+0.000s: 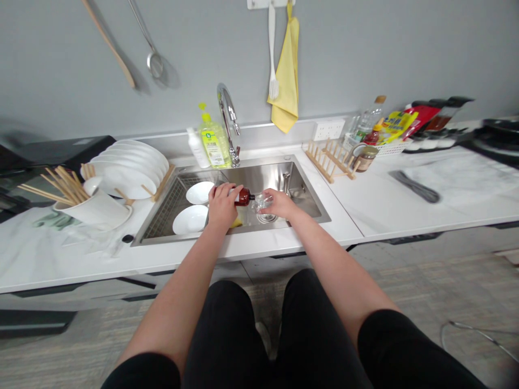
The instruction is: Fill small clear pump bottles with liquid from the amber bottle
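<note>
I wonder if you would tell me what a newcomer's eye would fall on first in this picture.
Probably the middle of the sink, where the left hand holds a red-brown bottle on its side, its tip pointing at the clear glass in the right hand. Next might come the bright yellow cloth hanging on the wall behind, then the row of white plates standing left of the sink.

A stainless-steel sink (256, 172) is set into a white, grey-veined countertop (360, 205). Behind the sink, a grey wall (203, 48) is marked by soft shadows; beyond the sink's right end, a white socket strip (329, 129) is mounted. Below the sink, pale cabinet fronts (263, 269) are fitted above grey-brown flooring (413, 297).
</note>
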The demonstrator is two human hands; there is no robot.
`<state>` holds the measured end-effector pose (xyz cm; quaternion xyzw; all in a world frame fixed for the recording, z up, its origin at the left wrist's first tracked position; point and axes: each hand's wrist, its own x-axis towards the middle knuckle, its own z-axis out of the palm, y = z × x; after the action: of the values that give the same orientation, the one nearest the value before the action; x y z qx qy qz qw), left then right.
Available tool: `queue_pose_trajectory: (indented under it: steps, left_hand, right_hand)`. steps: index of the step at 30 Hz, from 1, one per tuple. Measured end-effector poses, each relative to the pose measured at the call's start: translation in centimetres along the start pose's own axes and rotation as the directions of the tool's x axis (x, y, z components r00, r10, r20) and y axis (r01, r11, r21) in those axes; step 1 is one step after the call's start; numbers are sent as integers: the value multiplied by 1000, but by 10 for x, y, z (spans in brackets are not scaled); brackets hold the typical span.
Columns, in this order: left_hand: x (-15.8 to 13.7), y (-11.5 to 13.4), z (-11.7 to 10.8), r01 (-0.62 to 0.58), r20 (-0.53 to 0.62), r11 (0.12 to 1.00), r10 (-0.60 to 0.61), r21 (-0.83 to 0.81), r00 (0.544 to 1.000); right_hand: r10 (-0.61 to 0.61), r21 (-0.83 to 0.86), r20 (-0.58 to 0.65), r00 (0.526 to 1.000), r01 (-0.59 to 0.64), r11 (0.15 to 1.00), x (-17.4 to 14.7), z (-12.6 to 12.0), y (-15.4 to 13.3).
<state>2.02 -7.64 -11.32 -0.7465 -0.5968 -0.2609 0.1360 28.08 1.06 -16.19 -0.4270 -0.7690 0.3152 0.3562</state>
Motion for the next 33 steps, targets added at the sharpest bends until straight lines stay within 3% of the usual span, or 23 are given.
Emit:
queue_pose_trajectory:
  steps: [33]
  left_hand:
    - [1,-1,1,-1,19,1000,0,12,1000]
  right_hand:
    - [-7,-38,-11,1000,7,999,1,1,1]
